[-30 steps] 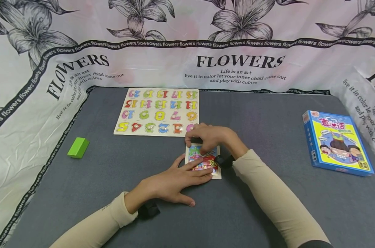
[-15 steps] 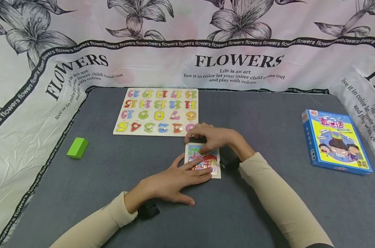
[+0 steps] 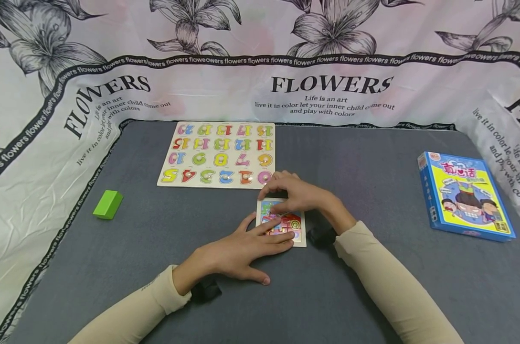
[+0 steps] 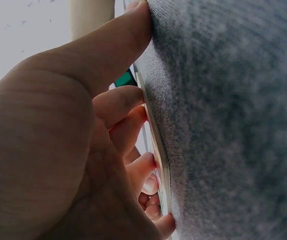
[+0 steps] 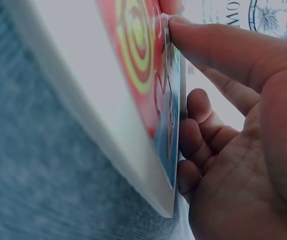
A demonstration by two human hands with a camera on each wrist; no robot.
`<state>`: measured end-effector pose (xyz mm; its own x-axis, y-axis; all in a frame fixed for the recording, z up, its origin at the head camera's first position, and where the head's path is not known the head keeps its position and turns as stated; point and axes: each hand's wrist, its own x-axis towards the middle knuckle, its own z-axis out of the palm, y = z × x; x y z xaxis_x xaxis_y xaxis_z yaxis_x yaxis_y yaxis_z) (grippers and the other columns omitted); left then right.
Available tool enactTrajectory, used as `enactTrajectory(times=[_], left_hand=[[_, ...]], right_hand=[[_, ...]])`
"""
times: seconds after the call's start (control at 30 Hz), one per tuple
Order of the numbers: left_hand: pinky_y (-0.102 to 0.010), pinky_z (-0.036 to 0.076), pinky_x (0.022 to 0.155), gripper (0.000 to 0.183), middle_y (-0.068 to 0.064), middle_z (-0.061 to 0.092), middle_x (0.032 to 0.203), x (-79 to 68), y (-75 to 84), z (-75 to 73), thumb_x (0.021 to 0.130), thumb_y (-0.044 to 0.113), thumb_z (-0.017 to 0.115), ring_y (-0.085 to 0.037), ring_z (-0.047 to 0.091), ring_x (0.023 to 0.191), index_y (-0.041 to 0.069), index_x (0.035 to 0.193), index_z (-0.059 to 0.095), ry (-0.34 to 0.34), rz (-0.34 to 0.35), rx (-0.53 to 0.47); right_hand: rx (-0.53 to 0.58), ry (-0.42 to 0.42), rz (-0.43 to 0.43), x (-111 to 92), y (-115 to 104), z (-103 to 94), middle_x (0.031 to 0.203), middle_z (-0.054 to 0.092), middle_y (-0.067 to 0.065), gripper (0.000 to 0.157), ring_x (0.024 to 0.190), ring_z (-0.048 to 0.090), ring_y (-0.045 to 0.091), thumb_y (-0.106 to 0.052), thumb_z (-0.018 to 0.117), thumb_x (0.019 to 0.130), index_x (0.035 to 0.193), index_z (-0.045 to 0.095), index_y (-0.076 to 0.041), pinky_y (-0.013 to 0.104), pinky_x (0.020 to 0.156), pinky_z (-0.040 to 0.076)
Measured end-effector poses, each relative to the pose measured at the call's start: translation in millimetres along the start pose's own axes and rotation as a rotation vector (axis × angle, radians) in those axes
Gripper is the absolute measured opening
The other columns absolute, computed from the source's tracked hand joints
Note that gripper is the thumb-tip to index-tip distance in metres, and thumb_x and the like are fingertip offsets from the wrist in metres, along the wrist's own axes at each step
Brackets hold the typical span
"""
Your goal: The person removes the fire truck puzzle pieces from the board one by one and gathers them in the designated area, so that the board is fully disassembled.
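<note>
A small framed jigsaw puzzle with a bright red, blue and green picture lies on the grey cloth in front of me. My left hand rests its spread, straight fingers across the puzzle's near left part, thumb out on the cloth. From the far side my right hand holds the puzzle, thumb pressing on the picture and the other fingers bent at the far edge. Its thumb lies on the picture in the right wrist view, near a red and yellow spiral. Fingers cover parts of the picture.
A number puzzle board lies just beyond, its corner near my right fingertips. To the left sits a green block. A blue and yellow box lies at the right. A flower-printed cloth borders the grey surface.
My right wrist has swung slightly right and nearer me, and its thumb has slid a little left. A puzzle piece tilted under the thumb earlier no longer shows. My left hand stays put.
</note>
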<state>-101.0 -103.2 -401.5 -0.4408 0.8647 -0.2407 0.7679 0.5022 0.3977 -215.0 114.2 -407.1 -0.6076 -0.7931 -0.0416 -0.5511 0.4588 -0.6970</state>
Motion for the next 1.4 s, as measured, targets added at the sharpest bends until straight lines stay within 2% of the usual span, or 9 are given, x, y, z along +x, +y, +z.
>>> enactTrajectory(times=[0.23,0.5,0.67,0.87,1.07,1.27,1.4], left_hand=[[-0.069,-0.001,0.121,0.087,0.016,0.012,0.171,0.3,0.0,0.6,0.091,0.055,0.069,-0.020,-0.003,0.161,0.029,0.163,0.026,0.003,0.000,0.014],[-0.068,-0.002,0.122,0.088,0.015,0.012,0.171,0.4,-0.6,1.3,0.091,0.056,0.069,-0.020,-0.005,0.161,0.029,0.163,0.026,0.004,0.004,0.008],[-0.068,-0.003,0.122,0.088,0.015,0.012,0.171,0.7,-1.1,0.8,0.091,0.056,0.069,-0.020,-0.007,0.161,0.028,0.163,0.026,0.005,0.008,0.011],[-0.068,-0.003,0.122,0.088,0.015,0.010,0.171,0.3,-0.7,1.1,0.092,0.055,0.069,-0.021,-0.007,0.161,0.029,0.163,0.025,-0.001,-0.001,0.003],[-0.067,0.000,0.123,0.087,0.015,0.012,0.171,-1.0,2.9,1.2,0.091,0.054,0.070,-0.025,-0.007,0.161,0.029,0.163,0.026,0.002,-0.021,0.005],[-0.062,0.007,0.125,0.086,0.013,0.013,0.171,-1.8,5.1,0.4,0.092,0.054,0.069,-0.025,-0.009,0.161,0.027,0.162,0.027,0.002,-0.017,0.017],[-0.061,0.007,0.125,0.086,0.014,0.013,0.171,-1.7,4.4,0.7,0.092,0.054,0.069,-0.024,-0.009,0.161,0.027,0.162,0.027,0.003,-0.014,0.014]], right_hand=[[-0.022,0.020,0.032,-1.6,2.1,3.5,0.105,0.059,0.000,0.031,0.098,0.042,0.018,-0.017,0.082,0.084,0.115,0.077,-0.025,0.040,0.087,0.027],[-0.008,0.004,0.001,-3.6,3.4,2.5,0.106,0.059,0.000,0.031,0.097,0.041,0.018,-0.014,0.078,0.087,0.116,0.076,-0.024,0.039,0.084,0.026],[0.017,-0.017,-0.008,-6.4,4.9,-0.5,0.103,0.057,0.000,0.034,0.094,0.039,0.021,-0.009,0.071,0.090,0.121,0.076,-0.024,0.039,0.081,0.023],[0.041,-0.012,-0.030,-7.6,5.6,-1.1,0.100,0.056,0.001,0.034,0.092,0.038,0.023,-0.008,0.069,0.091,0.122,0.076,-0.022,0.040,0.080,0.020],[0.039,-0.001,-0.027,-8.0,6.1,-0.6,0.104,0.057,0.000,0.034,0.094,0.039,0.021,-0.008,0.070,0.091,0.121,0.076,-0.023,0.040,0.081,0.022],[0.022,-0.007,-0.014,-7.5,7.2,-0.1,0.106,0.057,-0.002,0.034,0.096,0.039,0.019,-0.009,0.070,0.091,0.121,0.076,-0.025,0.039,0.083,0.023],[0.027,-0.006,-0.012,-7.4,8.1,0.3,0.106,0.057,-0.002,0.034,0.096,0.039,0.019,-0.009,0.070,0.091,0.121,0.076,-0.025,0.039,0.083,0.023]])
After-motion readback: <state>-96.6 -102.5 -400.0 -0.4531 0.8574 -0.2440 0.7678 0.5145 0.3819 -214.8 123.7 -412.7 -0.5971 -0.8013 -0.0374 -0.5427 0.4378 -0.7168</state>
